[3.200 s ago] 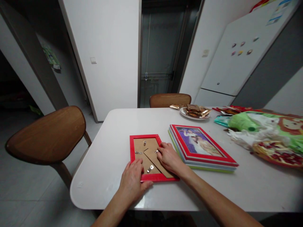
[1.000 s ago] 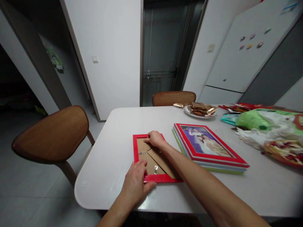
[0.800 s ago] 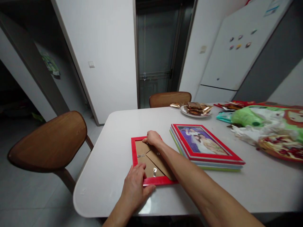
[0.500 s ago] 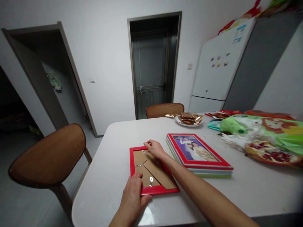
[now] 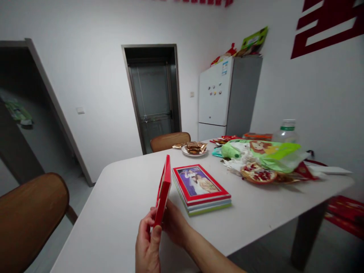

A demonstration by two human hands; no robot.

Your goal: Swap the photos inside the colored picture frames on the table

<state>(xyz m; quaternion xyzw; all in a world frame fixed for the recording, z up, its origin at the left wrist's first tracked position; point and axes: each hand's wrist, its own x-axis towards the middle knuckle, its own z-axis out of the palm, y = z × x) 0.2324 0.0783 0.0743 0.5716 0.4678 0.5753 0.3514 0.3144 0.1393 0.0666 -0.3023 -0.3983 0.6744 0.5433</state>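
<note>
A red picture frame (image 5: 164, 189) is held up on edge above the table, its narrow side turned towards me. My left hand (image 5: 148, 240) grips its lower part, with the thumb on the near edge and the fingers on the left face. On the other side, my right hand (image 5: 175, 223) is against the frame's lower part, its fingertips mostly hidden. Just to the right lies a stack of picture frames (image 5: 209, 206), and the top red-bordered frame (image 5: 189, 198) shows a photo of people on a purple background.
The white table (image 5: 113, 212) also bears a plate (image 5: 196, 154) of wrapped snacks (image 5: 195, 147), a cut pomegranate (image 5: 259, 174), a green plastic bag (image 5: 273, 153) and a clear jar (image 5: 286, 132). Wooden chairs (image 5: 34, 216) (image 5: 170, 141) stand at the left and the far side.
The red frame has gone from lying back-up on the table to standing on edge in my hands. My right hand has moved down from its far edge. The view has swung right.
</note>
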